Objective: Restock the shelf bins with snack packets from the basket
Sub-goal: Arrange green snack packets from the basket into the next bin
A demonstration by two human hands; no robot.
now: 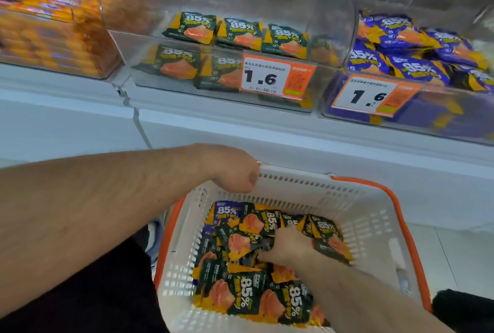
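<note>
Many dark green snack packets (256,273) marked 85% fill the left of the white basket (374,228), its right floor bare. The right hand (290,248) curls into them, clutching several. The left hand (235,169) grips the basket's far rim. Beyond the basket, the middle shelf bin (187,75) holds few packets, with open room above.

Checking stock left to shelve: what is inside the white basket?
The white plastic basket holds dark green snack packets and one purple packet. The right hand digs among them; lower layers are hidden.
</note>
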